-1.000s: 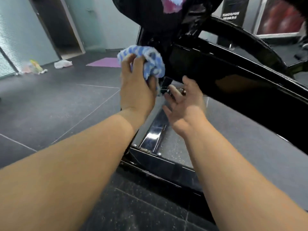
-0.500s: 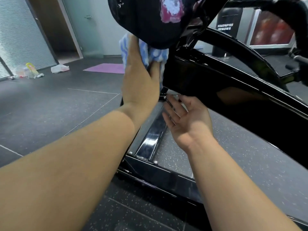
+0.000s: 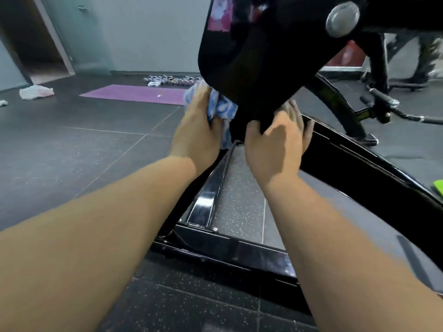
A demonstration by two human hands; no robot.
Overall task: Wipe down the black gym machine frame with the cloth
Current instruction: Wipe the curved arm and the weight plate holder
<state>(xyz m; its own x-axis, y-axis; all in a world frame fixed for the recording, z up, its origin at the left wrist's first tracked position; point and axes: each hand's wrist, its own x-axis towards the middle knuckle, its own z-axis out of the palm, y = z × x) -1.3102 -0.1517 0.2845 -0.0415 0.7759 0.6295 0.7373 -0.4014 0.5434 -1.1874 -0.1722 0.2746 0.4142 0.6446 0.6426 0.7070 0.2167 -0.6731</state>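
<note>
Cloth (image 3: 224, 109), blue-and-white, sits bunched just above centre of view, about 12 o'clock, pressed against the left edge of the big dark upper body of the black gym machine frame (image 3: 359, 168). Left hand (image 3: 196, 130) is clenched around it; the fingers are buried in the folds and a tail of fabric hangs below the palm.

Right hand (image 3: 275, 142), at 1 o'clock of centre, grasps the lower tip of that same dark body. The thumb is on the near face and the fingers wrap behind, probably to steady the part. The two hands are near each other, with the frame's edge between them.

Progress, as a judgement: wiping is under way at the upper junction only. Surfaces look glossy all over, so which parts are already done cannot be told. Likely still to come:
- sloping beam, running toward 4 o'clock
- low rail (image 3: 208, 197) at 6 o'clock
- cross bar (image 3: 227, 250) below it
- curved arm toward 2 o'clock

Round silver cap (image 3: 342, 19) sits high at 1 o'clock.

Surroundings: dark speckled floor (image 3: 72, 152); purple mat (image 3: 136, 94) at 11 o'clock; white bag (image 3: 36, 92) at 10 o'clock.
</note>
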